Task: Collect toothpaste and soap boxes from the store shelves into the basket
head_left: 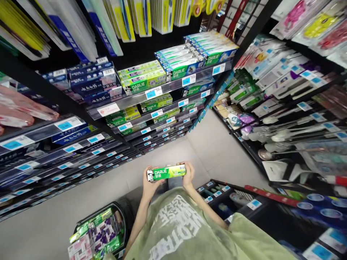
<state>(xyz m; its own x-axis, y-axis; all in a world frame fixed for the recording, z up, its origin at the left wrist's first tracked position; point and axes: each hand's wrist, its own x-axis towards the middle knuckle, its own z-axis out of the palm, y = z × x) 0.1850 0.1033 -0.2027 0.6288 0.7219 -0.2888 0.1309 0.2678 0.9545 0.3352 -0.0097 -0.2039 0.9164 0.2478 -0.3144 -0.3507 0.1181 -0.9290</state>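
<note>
Level in front of my body is a green and yellow DARLIE toothpaste box (169, 172), its printed front facing up toward me. Around its left end my left hand (149, 184) is closed, thumb along the lower edge. My right hand (189, 175) grips the right end, with its fingers bent over the side. Below and to the left on the floor stands a dark basket (126, 213) packed with several green, pink and purple boxes (104, 233).
A shelf ahead bears DARLIE boxes (146, 81) and dark blue boxes (92, 83), above lower tiers with blue price tags. Packaged brushes (127, 18) hang overhead. Racks of goods (287, 126) line the right side. Grey floor tiles (217, 148) run between. Another display (255, 206) stands close at my right.
</note>
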